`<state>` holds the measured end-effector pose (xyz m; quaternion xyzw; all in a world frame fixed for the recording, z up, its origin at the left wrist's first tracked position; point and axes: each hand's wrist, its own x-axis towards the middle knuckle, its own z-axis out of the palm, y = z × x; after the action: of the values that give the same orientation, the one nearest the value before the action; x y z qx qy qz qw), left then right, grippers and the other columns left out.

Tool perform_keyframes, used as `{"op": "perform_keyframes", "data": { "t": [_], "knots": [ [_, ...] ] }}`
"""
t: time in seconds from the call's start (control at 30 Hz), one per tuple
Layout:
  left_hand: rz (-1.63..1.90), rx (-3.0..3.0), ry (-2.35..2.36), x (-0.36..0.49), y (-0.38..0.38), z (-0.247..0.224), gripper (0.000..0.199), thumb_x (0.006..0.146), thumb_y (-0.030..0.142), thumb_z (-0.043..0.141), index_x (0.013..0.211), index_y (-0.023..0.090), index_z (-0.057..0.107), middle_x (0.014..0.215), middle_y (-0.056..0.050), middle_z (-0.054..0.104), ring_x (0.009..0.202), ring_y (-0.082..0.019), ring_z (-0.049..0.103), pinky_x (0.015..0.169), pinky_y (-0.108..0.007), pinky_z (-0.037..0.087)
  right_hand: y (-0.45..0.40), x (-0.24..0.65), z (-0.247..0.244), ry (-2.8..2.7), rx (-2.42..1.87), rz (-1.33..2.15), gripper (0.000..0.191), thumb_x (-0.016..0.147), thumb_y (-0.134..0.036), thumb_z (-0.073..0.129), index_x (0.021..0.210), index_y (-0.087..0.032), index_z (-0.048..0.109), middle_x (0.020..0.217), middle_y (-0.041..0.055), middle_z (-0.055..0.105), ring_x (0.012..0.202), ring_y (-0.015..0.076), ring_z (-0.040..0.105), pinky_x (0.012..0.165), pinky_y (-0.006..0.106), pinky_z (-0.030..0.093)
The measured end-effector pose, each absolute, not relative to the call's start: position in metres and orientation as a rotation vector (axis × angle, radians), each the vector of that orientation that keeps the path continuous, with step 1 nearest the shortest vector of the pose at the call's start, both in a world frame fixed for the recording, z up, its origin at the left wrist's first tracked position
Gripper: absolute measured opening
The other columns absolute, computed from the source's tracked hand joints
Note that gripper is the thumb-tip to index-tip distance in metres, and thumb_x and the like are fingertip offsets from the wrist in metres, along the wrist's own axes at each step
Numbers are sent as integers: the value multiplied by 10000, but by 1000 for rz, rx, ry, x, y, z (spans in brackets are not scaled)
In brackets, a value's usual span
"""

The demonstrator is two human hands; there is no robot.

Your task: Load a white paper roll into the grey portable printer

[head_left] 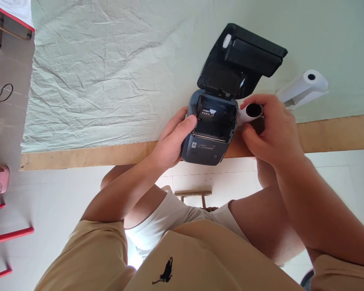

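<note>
A dark label printer (204,151) is tilted up at the table's front edge, its black lid (245,60) swung wide so the inner bay shows. My left hand (172,139) grips the printer's left side, thumb over the rim of the bay. Beside the printer's right side, my right hand (269,125) closes its fingers around a small white paper roll (245,115) with a dark hollow core. Part of that roll is hidden by the fingers. Just beyond my right hand, a longer white paper roll (300,87) lies on the cloth with its loose end partly unrolled.
A wrinkled pale green cloth (109,72) covers the table, leaving a bare wooden edge (87,154) along the front. On the left, floor-level things include red bars (10,235), a black cable (5,92) and a foot in a pink slipper (1,178). A wooden stool (194,194) stands below.
</note>
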<state>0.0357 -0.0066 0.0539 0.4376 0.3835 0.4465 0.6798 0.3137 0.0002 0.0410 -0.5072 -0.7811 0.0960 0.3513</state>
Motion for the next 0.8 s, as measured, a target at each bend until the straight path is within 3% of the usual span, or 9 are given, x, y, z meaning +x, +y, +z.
{"op": "perform_keyframes", "data": {
  "t": [0.1,0.2,0.3,0.37,0.43,0.57,0.7,0.8],
  "knots": [
    [1008,986,862,36,-7,54,551,1062,828,772,1127,281,767,952,-30,821,831,-267,837,654,-409,653,1,312,41,-2047,-1264,117,407,967,-306,765,1374,-324,748,1210,82,813,1027,309,794,887,520,688],
    [992,976,871,36,-8,53,593,1056,869,748,1189,291,765,996,-35,842,882,-287,854,689,-428,667,1,313,42,-2002,-1286,158,469,1006,-241,745,1463,-339,701,1225,81,821,1065,302,808,952,515,703],
    [964,957,875,35,-9,51,655,1040,918,734,1294,316,763,991,-31,842,832,-278,839,635,-416,634,2,314,41,-2031,-1250,190,570,998,-234,736,1554,-329,655,1279,97,825,1086,314,821,943,526,713],
    [960,954,859,34,-9,49,664,1037,926,731,1312,323,767,980,-33,834,779,-268,823,580,-403,594,1,314,41,-2050,-1235,149,514,1001,-245,750,1504,-343,714,1284,107,811,1099,322,825,947,530,710],
    [968,959,849,33,-9,47,666,1053,934,701,1306,323,776,973,-37,823,748,-264,819,554,-402,575,0,313,42,-2036,-1275,124,505,1013,-217,729,1494,-369,736,1283,110,811,1124,329,831,966,520,706],
    [987,984,863,34,-8,46,697,1069,965,643,1282,317,788,991,-46,835,796,-284,853,614,-434,637,0,311,42,-2046,-1287,164,661,992,-193,650,1631,-362,636,1345,103,841,1156,342,830,986,539,710],
    [996,996,863,34,-7,48,652,1042,935,720,1187,303,790,997,-47,859,855,-288,862,655,-429,671,4,312,38,-2128,-1238,95,656,979,-236,671,1626,-348,654,1361,132,824,1144,339,812,979,556,700],
    [999,1001,867,34,-6,49,654,1029,939,726,1174,305,793,997,-50,871,860,-288,852,661,-426,671,4,313,36,-2046,-1260,199,752,973,-246,681,1704,-365,549,1323,106,833,1053,316,822,915,528,706]
  ]
}}
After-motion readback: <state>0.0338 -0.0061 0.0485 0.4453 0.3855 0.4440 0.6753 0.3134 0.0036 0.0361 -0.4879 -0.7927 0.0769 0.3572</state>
